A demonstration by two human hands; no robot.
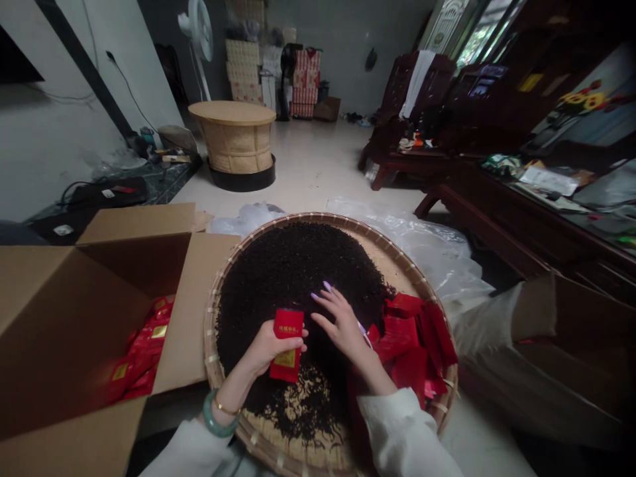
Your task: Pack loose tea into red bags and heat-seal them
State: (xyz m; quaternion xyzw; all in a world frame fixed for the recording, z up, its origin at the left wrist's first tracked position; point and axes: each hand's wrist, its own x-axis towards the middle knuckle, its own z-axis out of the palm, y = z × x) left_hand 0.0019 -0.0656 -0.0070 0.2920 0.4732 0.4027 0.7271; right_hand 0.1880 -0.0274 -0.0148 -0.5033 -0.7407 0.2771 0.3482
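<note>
My left hand [271, 346] grips a red tea packet [287, 358] with gold print, its thumb across the front and fingers behind. The packet is upright above the dark loose tea leaves [293, 265] heaped on a round woven bamboo tray [397, 262]. To its right, my right hand [342, 324] hovers over the leaves, fingers spread and apart, with nothing seen in it. Beside my right wrist, a pile of flat red packets [412, 338] lies on the tray's right side. Some bare tray shows through thin leaves near me.
An open cardboard box [173, 324] on the left holds several red packets [149, 338]. Another open box [527, 358] stands at the right. Clear plastic sheeting [422, 245] lies behind the tray. Farther off are a round wicker table [233, 132] and dark wooden furniture [487, 205].
</note>
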